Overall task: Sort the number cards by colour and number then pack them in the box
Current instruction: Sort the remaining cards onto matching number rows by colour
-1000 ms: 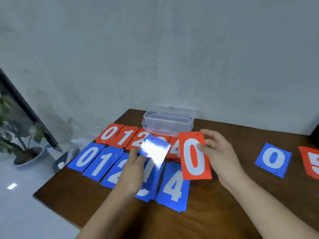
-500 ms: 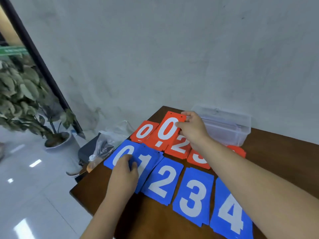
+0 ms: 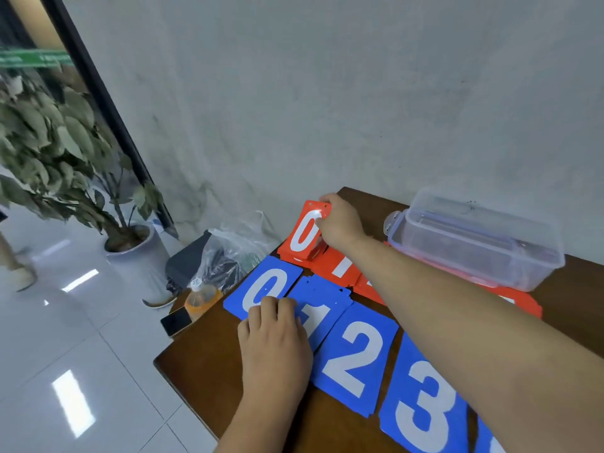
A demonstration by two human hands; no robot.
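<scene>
The red zero card (image 3: 304,235), pinched by the right hand (image 3: 341,223), is held just over the red pile (image 3: 291,256).

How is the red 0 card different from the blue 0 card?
The red 0 card is red; the blue 0 card is blue. The red 0 card sits in the far row, the blue 0 card in the near row. The right hand pinches the red 0 card's top corner; the left hand rests fingers on the blue 0 card. Both show a white 0.
</scene>
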